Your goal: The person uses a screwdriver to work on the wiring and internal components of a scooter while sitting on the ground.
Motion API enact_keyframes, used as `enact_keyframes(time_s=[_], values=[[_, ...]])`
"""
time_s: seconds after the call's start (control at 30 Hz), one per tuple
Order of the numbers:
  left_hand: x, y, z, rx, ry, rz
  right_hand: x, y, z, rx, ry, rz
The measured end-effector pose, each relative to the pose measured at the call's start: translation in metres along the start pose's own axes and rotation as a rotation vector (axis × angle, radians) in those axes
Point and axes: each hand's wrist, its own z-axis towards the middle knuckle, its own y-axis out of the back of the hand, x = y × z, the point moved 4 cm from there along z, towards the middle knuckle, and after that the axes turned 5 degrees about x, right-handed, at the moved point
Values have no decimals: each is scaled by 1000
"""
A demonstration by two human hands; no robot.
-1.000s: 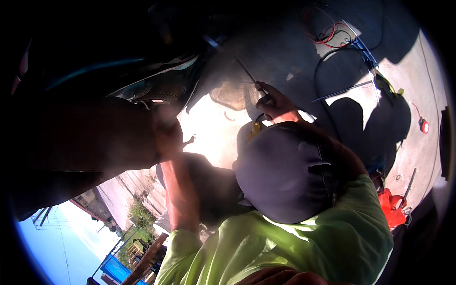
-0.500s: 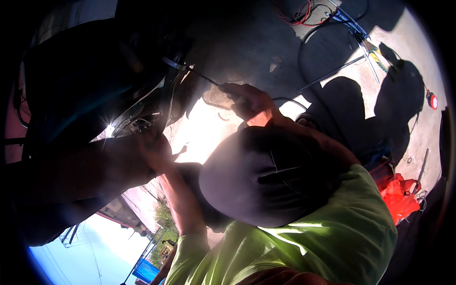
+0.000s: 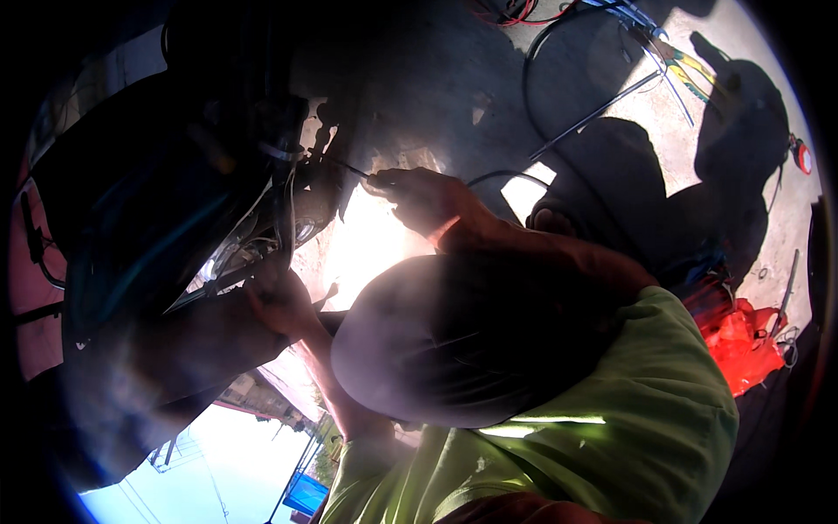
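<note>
My right hand (image 3: pixel 423 199) is closed around a thin, dark rod-like tool (image 3: pixel 351 167); its handle is hidden in my grip. The tool's far end meets the shadowed side of a dark machine (image 3: pixel 148 201), near a pale curved strip (image 3: pixel 284 155). Lower down, my left hand (image 3: pixel 284 306) is against the same machine, below some thin cables (image 3: pixel 286 210). Its fingers look curled around a part there, but deep shadow hides what it is. My dark-clothed knee (image 3: pixel 419 349) lies between my forearms.
On the ground at the upper right lie yellow-green-handled pliers (image 3: pixel 690 70), a metal bar (image 3: pixel 594 115), and a black hose (image 3: pixel 528 96). Red wires (image 3: pixel 515 16) are coiled beyond. A red plastic bag (image 3: pixel 742 345) lies at the right, below a small red round object (image 3: pixel 802 158).
My view has turned slightly, so the machine sits lower and the ground items higher. My right hand, still holding the rod-like tool, appears farther left; my left hand stays at the machine.
</note>
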Motion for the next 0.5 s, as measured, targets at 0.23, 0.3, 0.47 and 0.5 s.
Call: enact_keyframes(time_s=[0.23, 0.3, 0.47, 0.5], values=[[2, -7, 1, -26, 38, -11, -3, -2, 6, 21, -32, -82], [5, -11, 3, -13, 41, -10, -9, 0, 3, 8, 79, -133], [0, -8, -2, 35, 34, 40, 8, -2, -2, 17, -55, 81], [0, -7, -3, -6, 22, 54, 5, -4, -1, 3, -54, 111]])
